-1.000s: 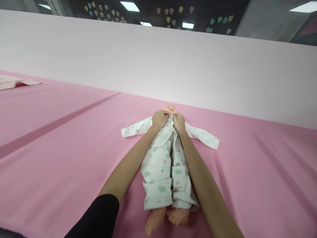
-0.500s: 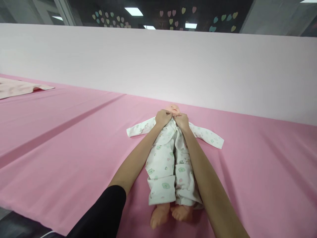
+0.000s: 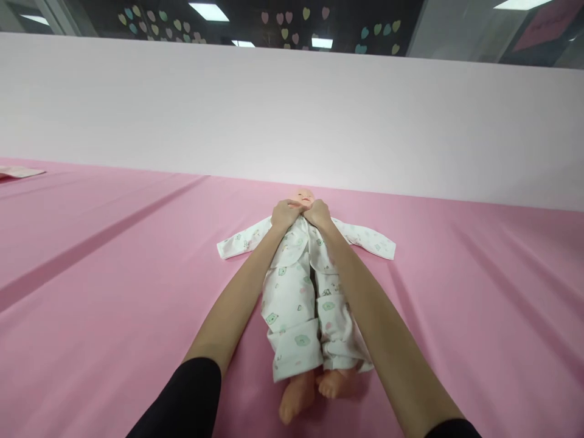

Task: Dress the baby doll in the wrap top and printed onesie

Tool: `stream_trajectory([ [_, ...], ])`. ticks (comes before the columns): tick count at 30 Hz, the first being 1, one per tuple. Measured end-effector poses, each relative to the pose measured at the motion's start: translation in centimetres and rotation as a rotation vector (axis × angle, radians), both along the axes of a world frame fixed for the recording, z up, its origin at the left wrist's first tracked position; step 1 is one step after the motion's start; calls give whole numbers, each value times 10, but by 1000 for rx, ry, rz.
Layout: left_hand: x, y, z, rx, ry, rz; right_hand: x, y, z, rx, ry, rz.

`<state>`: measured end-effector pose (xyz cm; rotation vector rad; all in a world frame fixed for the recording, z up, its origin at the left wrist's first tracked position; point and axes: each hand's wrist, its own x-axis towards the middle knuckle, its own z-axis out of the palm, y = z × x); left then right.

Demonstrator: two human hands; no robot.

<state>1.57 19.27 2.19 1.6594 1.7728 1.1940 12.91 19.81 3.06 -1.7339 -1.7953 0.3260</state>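
A baby doll (image 3: pixel 303 198) lies on its back on the pink sheet (image 3: pixel 91 292), head away from me and bare feet towards me. It wears a white romper (image 3: pixel 292 304) printed with small green and pink figures, sleeves spread out flat to both sides. My left hand (image 3: pixel 283 214) and my right hand (image 3: pixel 318 213) are side by side at the doll's neck, both closed on the romper's collar edges just under the chin. The romper's front is still parted lower down between my forearms.
A pale pink upright panel (image 3: pixel 292 115) runs along the far side of the sheet. At the far left edge lies a light pink cloth (image 3: pixel 18 173). Long creases cross the sheet on the left.
My hands stay at the doll's collar and have drawn closer together. The view has shifted, so the cloth at the far left now shows less.
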Motion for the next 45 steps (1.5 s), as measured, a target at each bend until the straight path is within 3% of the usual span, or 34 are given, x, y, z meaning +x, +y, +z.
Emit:
stream_trajectory([
  [8, -2, 8, -9, 10, -85, 44, 0, 1, -7, -28, 182, -31],
  [14, 1, 1, -5, 22, -69, 69, 3, 0, -6, -207, 669, -62],
  [17, 0, -1, -5, 45, -46, 29, 4, -4, -2, -257, 746, -97],
  [21, -2, -2, -1, 100, 40, -147, 5, -12, -3, -196, 758, -112],
  [24, -6, -11, 12, 120, 124, -301, 6, -23, -2, -120, 593, -104],
  [28, -14, -35, 37, -47, 291, -482, 10, -42, 11, 33, 88, -37],
  [31, -16, -53, 51, -128, 360, -556, 18, -56, 25, -79, -50, 53],
  [34, -13, -63, 56, -111, 380, -542, 26, -67, 38, -211, -40, 165],
  [39, -6, -66, 54, -163, 411, -455, 25, -79, 47, -178, -164, 242],
  [42, -5, -66, 56, -207, 410, -379, 16, -82, 45, -95, -324, 206],
  [45, -4, -68, 59, -151, 527, -334, 8, -82, 43, -6, -452, 125],
])
